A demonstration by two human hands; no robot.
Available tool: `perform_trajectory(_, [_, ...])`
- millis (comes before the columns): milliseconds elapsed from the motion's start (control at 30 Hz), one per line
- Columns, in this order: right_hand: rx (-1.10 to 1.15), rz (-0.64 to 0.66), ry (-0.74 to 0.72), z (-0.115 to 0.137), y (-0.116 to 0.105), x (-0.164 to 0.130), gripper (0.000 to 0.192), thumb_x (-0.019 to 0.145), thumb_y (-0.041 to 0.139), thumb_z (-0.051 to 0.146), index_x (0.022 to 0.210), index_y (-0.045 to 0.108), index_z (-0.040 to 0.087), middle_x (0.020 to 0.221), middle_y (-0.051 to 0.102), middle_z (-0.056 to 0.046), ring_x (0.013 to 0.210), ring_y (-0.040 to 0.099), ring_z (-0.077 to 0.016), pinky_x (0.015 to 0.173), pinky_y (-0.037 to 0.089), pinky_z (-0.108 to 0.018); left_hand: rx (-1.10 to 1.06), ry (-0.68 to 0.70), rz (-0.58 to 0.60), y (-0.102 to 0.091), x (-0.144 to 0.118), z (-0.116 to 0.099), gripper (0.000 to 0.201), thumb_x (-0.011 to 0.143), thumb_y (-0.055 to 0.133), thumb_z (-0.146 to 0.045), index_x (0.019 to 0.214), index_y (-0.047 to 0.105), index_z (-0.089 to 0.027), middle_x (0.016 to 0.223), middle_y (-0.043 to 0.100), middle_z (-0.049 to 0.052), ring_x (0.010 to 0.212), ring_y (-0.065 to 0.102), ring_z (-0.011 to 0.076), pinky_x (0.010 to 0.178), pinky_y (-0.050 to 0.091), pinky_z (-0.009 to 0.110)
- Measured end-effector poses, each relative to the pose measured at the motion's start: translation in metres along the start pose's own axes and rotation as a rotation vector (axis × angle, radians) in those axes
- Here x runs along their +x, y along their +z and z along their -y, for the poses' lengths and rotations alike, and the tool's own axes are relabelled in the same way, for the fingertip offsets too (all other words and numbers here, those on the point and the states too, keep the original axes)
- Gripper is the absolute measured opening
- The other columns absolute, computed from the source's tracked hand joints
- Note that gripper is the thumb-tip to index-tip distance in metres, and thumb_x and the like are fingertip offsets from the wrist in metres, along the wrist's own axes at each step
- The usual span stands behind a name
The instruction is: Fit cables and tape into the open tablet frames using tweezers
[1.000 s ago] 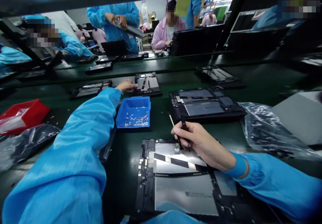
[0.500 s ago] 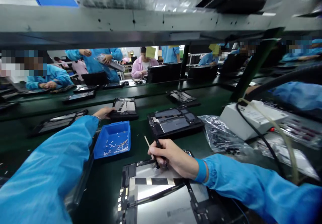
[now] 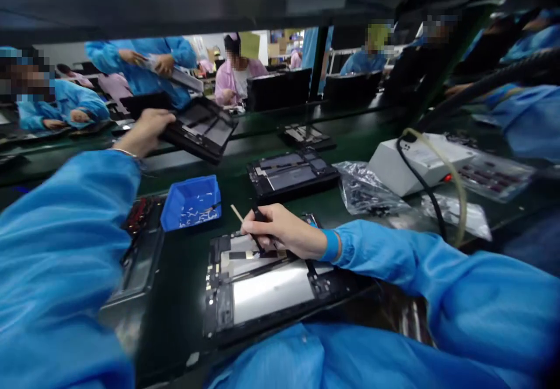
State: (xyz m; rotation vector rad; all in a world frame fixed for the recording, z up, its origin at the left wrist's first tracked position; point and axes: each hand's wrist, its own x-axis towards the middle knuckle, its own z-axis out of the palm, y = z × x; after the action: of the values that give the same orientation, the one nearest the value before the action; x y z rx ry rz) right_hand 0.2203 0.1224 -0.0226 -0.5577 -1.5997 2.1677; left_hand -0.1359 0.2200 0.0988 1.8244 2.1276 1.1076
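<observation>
My left hand is closed on the left edge of an opened tablet, which it holds tilted above the far side of the bench. My right hand pinches a thin black tool, its lower end pointing down; the exact kind is unclear. A slim pale stick also sticks out of that hand, towards the upper left. Right below lies another opened tablet, its silver battery area, black strips and dark frame showing. The right fingers hide part of its upper side.
A blue bin with small white scraps stands left of centre. Beyond my right hand lie a stacked tablet, a clear plastic bag and a white box with cables. A clear tray lies under my left arm. Co-workers sit opposite.
My left hand has lifted the tablet off the bench and moved it up and left, tilting it. My right hand stays over the near tablet. The view has tipped downward.
</observation>
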Motion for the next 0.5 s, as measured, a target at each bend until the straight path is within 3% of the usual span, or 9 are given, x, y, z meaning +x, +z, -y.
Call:
perform_trajectory(67, [-0.024,0.09,-0.052,0.004,0.005,-0.008,0.032,0.075,0.083,0.043,0.083,0.068,0.016,0.069,0.056,0.004,0.055,0.042,-0.0046,0.049,0.031,-0.018,-0.126,0.036,0.016,-0.001,0.009,-0.013,0.044,0.098,0.057,-0.053,0.121,0.063,-0.017,0.103,0.068,0.008,0.088,0.064,0.0202,0.081,0.057,0.039])
perform_trajectory(133, [-0.03,0.155,-0.092,0.007,0.009,-0.014,0.032,0.076,0.083,0.043,0.084,0.069,0.016,0.072,0.057,0.004,0.056,0.043,-0.0051,0.051,0.033,-0.019,-0.237,0.091,0.103,0.01,0.013,-0.032,0.042,0.092,0.062,-0.054,0.116,0.068,-0.02,0.094,0.071,0.005,0.085,0.064,0.0217,0.08,0.056,0.04])
perform_trajectory(200, [-0.028,0.186,-0.112,0.008,0.01,-0.018,0.03,0.078,0.082,0.043,0.085,0.07,0.016,0.068,0.055,0.005,0.056,0.042,-0.0054,0.05,0.031,-0.02,-0.3,0.14,0.233,0.033,0.011,-0.055,0.041,0.088,0.065,-0.051,0.115,0.071,-0.021,0.094,0.074,0.003,0.087,0.065,0.0219,0.08,0.056,0.038])
perform_trajectory(333, [-0.014,0.202,-0.133,0.008,0.009,-0.02,0.027,0.08,0.081,0.039,0.086,0.071,0.015,0.075,0.06,0.003,0.059,0.043,-0.005,0.052,0.031,-0.02,-0.342,0.217,0.448,0.094,0.002,-0.088,0.045,0.09,0.061,-0.044,0.127,0.069,-0.019,0.113,0.074,0.007,0.093,0.068,0.0205,0.081,0.058,0.033])
perform_trajectory(433, [-0.007,0.193,-0.123,0.008,0.008,-0.019,0.027,0.079,0.081,0.039,0.085,0.071,0.015,0.078,0.062,0.001,0.059,0.044,-0.0049,0.052,0.032,-0.019,-0.302,0.273,0.548,0.131,0.0,-0.096,0.045,0.095,0.054,-0.037,0.133,0.065,-0.016,0.123,0.072,0.011,0.098,0.069,0.0219,0.084,0.058,0.032])
perform_trajectory(500, [-0.015,0.177,-0.109,0.008,0.008,-0.018,0.028,0.079,0.081,0.04,0.084,0.07,0.015,0.076,0.062,0.002,0.058,0.044,-0.0047,0.051,0.033,-0.019,-0.269,0.279,0.546,0.145,0.002,-0.094,0.043,0.096,0.053,-0.03,0.134,0.065,-0.012,0.127,0.07,0.013,0.106,0.068,0.0234,0.092,0.056,0.034])
